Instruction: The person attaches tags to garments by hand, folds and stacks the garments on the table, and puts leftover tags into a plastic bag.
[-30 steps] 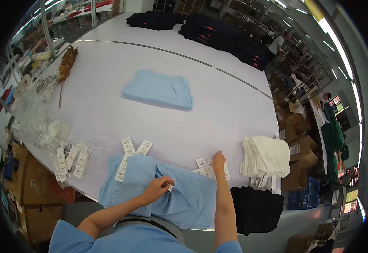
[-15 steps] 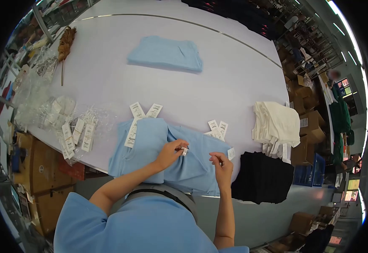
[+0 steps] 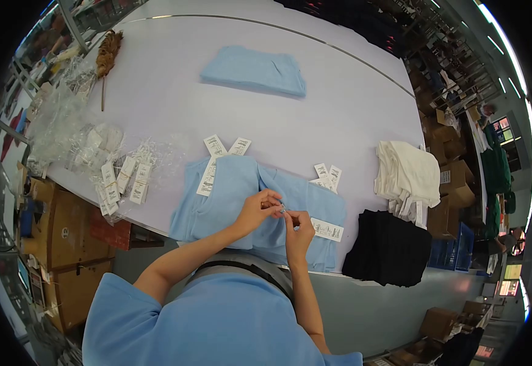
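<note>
The blue cloth (image 3: 214,204) lies at the near edge of the bench (image 3: 345,116). Over it, the left hand (image 3: 257,210) pinches a small pale piece (image 3: 282,208); the right hand (image 3: 299,235) has its fingers bunched against that piece, their grip unclear. A tag (image 3: 329,230) shows over the blue cloth's right part. So fine a pinch could slip, dropping the piece into the blue cloth's folds; a hard tug might snag its fabric.

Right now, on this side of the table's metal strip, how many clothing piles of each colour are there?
Light blue: 2 (a folded bundle farther off; a heap under the left hand and right hand, layers not countable)
White: 1 (white pile)
Black: 1 (black pile)
Total: 4
</note>
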{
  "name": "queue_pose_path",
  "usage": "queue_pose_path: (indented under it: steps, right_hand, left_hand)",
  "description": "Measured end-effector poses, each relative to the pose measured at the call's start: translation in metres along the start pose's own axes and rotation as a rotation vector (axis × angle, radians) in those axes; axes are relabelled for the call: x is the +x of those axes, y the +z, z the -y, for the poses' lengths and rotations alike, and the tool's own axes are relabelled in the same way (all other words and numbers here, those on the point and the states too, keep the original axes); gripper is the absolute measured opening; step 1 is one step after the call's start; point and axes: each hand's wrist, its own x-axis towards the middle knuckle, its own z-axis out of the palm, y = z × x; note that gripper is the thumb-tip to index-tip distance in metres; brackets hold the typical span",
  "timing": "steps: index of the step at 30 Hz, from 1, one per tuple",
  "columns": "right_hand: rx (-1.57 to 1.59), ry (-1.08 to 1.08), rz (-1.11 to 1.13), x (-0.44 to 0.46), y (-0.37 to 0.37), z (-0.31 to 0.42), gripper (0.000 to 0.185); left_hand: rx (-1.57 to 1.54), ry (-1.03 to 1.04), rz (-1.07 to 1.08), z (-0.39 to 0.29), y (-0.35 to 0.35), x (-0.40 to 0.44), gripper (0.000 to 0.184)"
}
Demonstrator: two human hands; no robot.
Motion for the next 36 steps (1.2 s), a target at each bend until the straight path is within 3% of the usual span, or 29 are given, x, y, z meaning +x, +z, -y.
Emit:
queue_pose_path:
  steps: [9, 14, 18, 23, 24, 28, 33, 36]
  right_hand:
    - [-0.034, 0.009, 0.001, 0.0, 0.004, 0.002, 0.008]
    - [0.061, 0.102, 0.008, 0.001, 0.009, -0.004, 0.007]
    - [0.361, 0.377, 0.078, 0.003, 0.007, -0.004, 0.007]
    - [0.193, 0.267, 0.046, -0.001, 0.01, -0.021, 0.012]
    - [0.196, 0.271, 0.041, -0.002, 0.009, -0.025, 0.012]
    - [0.136, 0.355, 0.235, -0.012, -0.007, -0.041, 0.015]
    - [0.434, 0.401, 0.139, -0.022, -0.001, -0.041, 0.017]
    - [0.548, 0.42, 0.146, -0.019, -0.002, -0.032, 0.017]
  left_hand:
    - [-0.005, -0.019, -0.002, 0.003, -0.001, -0.003, 0.026]
    - [0.176, 0.005, 0.028, -0.006, 0.001, -0.006, 0.024]
    - [0.646, 0.195, 0.146, -0.012, -0.007, -0.003, 0.019]
    - [0.521, 0.422, -0.068, -0.003, -0.001, 0.003, 0.012]
    - [0.524, 0.42, -0.062, -0.005, -0.002, 0.004, 0.012]
    - [-0.373, -0.077, -0.141, -0.008, -0.01, 0.006, 0.008]
    - [0.067, 0.036, -0.114, 0.002, -0.012, -0.006, 0.009]
    - [0.152, 0.023, -0.035, 0.0, -0.006, -0.012, 0.008]
